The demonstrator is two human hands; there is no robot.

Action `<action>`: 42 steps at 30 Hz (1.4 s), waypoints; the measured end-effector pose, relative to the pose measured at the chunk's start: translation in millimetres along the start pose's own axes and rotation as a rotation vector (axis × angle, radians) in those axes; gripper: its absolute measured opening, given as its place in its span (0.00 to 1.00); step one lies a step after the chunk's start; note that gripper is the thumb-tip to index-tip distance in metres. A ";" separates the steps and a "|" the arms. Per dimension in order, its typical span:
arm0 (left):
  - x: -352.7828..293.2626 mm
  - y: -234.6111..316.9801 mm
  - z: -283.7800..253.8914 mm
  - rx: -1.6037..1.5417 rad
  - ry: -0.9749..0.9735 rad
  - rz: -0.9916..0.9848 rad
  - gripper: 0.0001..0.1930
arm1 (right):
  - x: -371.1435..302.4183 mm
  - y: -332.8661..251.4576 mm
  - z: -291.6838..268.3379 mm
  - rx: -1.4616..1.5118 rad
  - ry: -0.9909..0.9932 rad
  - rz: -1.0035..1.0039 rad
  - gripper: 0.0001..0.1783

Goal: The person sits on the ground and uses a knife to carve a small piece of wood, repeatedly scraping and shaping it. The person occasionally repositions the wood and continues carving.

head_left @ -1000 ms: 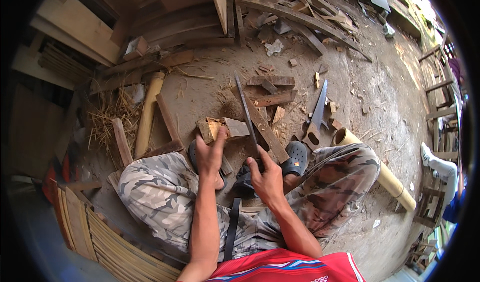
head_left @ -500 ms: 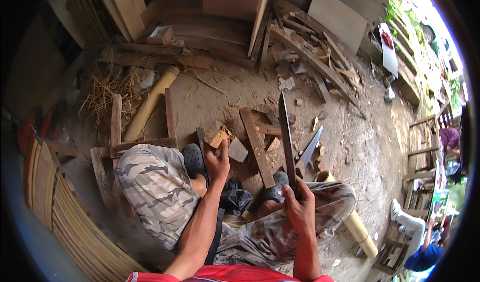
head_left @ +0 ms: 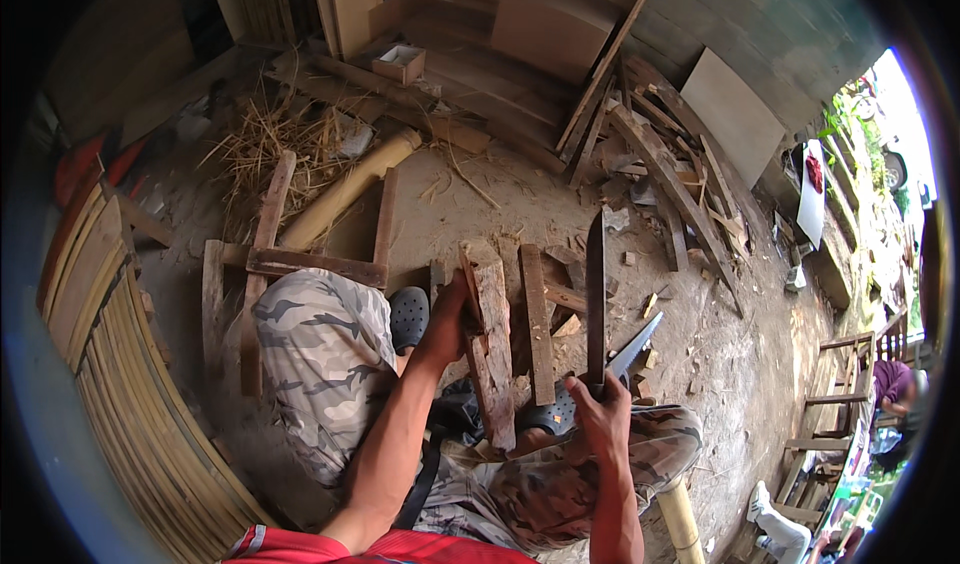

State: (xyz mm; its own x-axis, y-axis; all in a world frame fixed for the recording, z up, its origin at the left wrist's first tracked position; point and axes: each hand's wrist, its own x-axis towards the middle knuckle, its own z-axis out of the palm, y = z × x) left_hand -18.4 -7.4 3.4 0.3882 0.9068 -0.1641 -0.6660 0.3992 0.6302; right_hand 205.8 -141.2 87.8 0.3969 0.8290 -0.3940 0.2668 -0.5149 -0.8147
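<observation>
Two grips: holding rough timber in left hand with long axis fore-and-aft, near-parallel to long-bladed knife gripped in right hand, apart on timber's right

At centre, a hand could pass between the wood chunk and the long blade, over a plank. Upper centre, open ground separates the bamboo pole from the timber pile; left of centre, a bent knee obstructs.

Left hand and right hand grip, forearms apart.
</observation>
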 end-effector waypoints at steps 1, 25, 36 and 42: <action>-2.7 15.7 11.7 -0.005 -0.159 -0.045 0.37 | -1.9 -1.5 3.6 0.023 -0.025 -0.007 0.17; 16.1 40.4 70.0 0.233 0.156 -0.029 0.36 | -5.7 -42.7 46.5 0.366 -0.150 -0.156 0.22; -17.0 -2.9 59.3 0.896 0.299 0.609 0.30 | 5.3 -50.5 51.4 0.576 -0.118 -0.160 0.28; -28.2 -1.6 77.2 0.918 0.145 0.643 0.22 | 21.5 -33.3 57.4 0.580 -0.080 -0.247 0.26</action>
State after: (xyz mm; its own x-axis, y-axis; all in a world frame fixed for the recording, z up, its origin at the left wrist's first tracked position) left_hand 20.9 -44.0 65.6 0.0250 0.9390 0.3431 0.0280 -0.3437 0.9387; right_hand 155.0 -93.6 82.0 0.3120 0.9334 -0.1772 -0.1860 -0.1228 -0.9748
